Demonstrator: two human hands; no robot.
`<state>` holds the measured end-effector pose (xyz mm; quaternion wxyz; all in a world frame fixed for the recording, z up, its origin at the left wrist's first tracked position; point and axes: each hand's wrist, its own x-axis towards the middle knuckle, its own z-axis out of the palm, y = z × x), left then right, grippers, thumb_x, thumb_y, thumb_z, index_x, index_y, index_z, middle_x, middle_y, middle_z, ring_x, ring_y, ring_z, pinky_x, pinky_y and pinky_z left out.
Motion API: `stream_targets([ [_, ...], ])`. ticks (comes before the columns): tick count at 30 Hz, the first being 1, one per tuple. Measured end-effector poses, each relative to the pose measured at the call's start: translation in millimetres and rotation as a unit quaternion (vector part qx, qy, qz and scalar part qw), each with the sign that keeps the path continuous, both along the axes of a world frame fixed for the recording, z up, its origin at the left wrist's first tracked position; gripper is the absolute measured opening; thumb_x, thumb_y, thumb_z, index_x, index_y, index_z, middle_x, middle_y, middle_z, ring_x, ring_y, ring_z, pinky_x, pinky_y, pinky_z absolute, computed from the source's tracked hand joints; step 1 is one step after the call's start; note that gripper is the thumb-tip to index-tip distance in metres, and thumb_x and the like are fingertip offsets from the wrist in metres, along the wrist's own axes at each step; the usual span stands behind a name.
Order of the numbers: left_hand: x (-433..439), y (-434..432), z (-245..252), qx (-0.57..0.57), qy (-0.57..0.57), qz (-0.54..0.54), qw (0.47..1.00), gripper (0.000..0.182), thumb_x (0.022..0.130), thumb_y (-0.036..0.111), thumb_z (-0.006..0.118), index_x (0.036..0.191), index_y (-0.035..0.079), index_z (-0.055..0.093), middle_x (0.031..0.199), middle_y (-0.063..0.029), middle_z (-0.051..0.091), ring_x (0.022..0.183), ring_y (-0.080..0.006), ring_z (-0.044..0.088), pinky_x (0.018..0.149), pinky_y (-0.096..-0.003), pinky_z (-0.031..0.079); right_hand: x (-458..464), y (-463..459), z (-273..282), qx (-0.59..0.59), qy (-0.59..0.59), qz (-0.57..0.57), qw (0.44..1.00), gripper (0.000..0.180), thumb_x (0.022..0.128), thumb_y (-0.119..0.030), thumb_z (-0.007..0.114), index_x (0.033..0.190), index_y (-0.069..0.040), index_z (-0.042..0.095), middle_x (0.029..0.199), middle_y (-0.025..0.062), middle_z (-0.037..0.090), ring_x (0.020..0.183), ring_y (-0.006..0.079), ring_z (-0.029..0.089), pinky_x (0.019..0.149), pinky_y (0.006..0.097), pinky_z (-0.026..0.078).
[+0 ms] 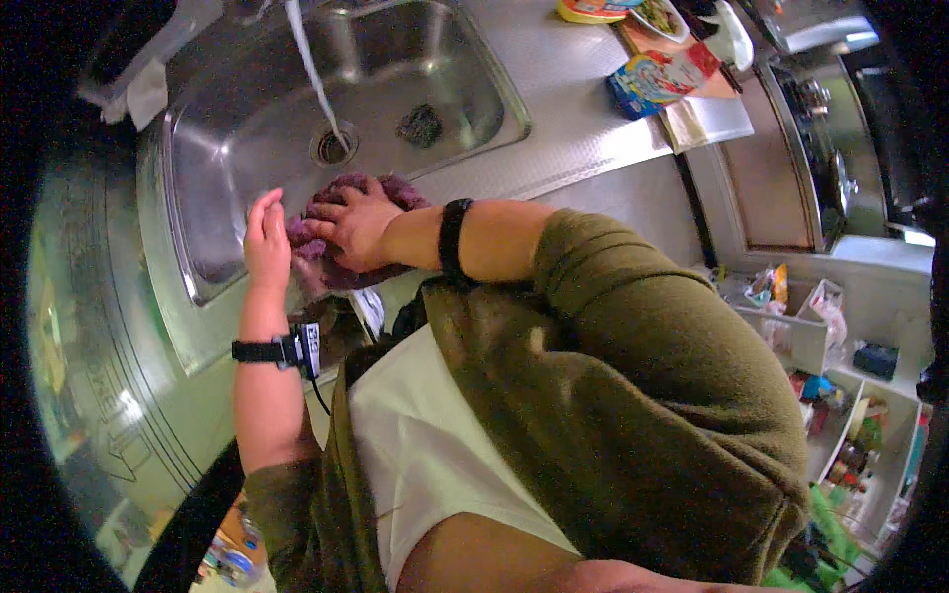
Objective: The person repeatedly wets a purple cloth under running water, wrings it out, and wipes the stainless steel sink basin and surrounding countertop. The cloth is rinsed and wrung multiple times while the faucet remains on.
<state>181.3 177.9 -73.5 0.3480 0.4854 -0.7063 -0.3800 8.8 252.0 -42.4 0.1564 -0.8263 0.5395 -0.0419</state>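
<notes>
A purple towel-like cloth (404, 194) lies bunched over the front rim of the stainless steel sink (245, 244). My right hand (359, 226) is on top of it with bent, spread fingers, gripping the fabric. Just left of the cloth is my left hand (268, 241), raised edge-on with its fingers extended; any contact on its inner side is hidden. Water (315, 78) runs from above into the drain (334, 146). A dark scouring pad (420, 126) rests on the sink floor, right of the drain.
On the steel counter (474, 174) to the right are a blue and red plastic packet (656, 78), a wooden board (639, 37), a food container (660, 18) and a white spray-bottle head (734, 37). Farther right stands a stove (815, 96). Shelves (838, 341) with goods stand at lower right.
</notes>
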Motion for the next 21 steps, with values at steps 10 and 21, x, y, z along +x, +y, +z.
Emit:
stream_targets([
  [10, 21, 12, 17, -0.078, -0.066, 0.046, 0.994, 0.024, 0.088, 0.014, 0.042, 0.106, 0.003, 0.052, 0.100, -0.0050, 0.056, 0.087, -0.0118, 0.050, 0.077, -0.0235, 0.039, -187, 53, -7, -0.280, -0.178, -0.199, 0.922, 0.039, 0.063, 0.000, 0.054, 0.101, -0.008, 0.055, 0.108, 0.0137, 0.053, 0.103, 0.0307, 0.048, 0.089, 0.0348, 0.040],
  [21, -10, 20, 21, -0.025, -0.010, 0.034, 0.999, 0.022, 0.087, 0.011, 0.043, 0.104, 0.002, 0.052, 0.106, -0.0088, 0.055, 0.101, -0.0165, 0.050, 0.087, -0.0275, 0.037, -289, 103, -19, -0.098, 0.097, -0.583, 0.801, 0.048, 0.074, -0.018, 0.048, 0.122, -0.020, 0.040, 0.131, 0.0091, 0.033, 0.121, 0.0349, 0.027, 0.090, 0.0575, 0.027],
])
